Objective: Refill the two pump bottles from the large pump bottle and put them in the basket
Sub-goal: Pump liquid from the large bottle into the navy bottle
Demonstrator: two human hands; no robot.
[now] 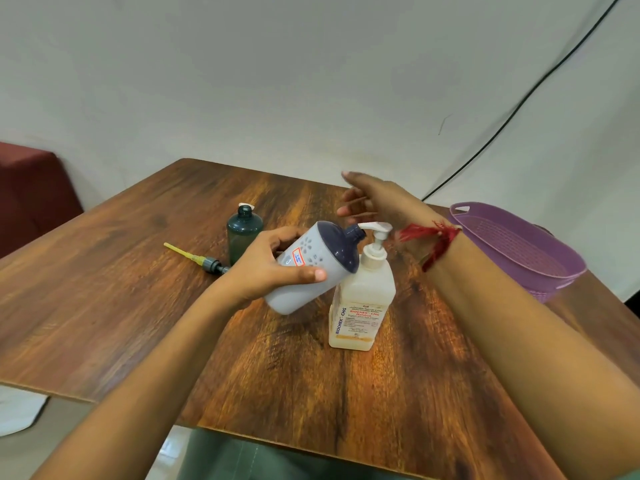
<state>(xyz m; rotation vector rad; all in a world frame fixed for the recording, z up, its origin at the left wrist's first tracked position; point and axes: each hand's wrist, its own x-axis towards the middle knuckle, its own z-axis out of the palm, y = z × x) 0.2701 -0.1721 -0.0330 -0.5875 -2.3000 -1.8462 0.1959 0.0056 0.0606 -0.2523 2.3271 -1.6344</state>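
My left hand (273, 268) grips a grey bottle (308, 268) with a dark blue shoulder and open neck, tilted so its mouth sits just under the nozzle of the large white pump bottle (363, 299). That large bottle stands upright at mid-table with a little yellowish liquid at the bottom. My right hand (370, 199) hovers open above and behind its pump head, fingers spread, holding nothing. A dark green bottle (243, 233) stands uncapped behind my left hand. Its pump with a yellow tube (197, 259) lies on the table to the left.
A purple plastic basket (519, 247) sits at the right edge of the wooden table (138, 306). A black cable runs down the white wall behind it. A dark red seat is at far left.
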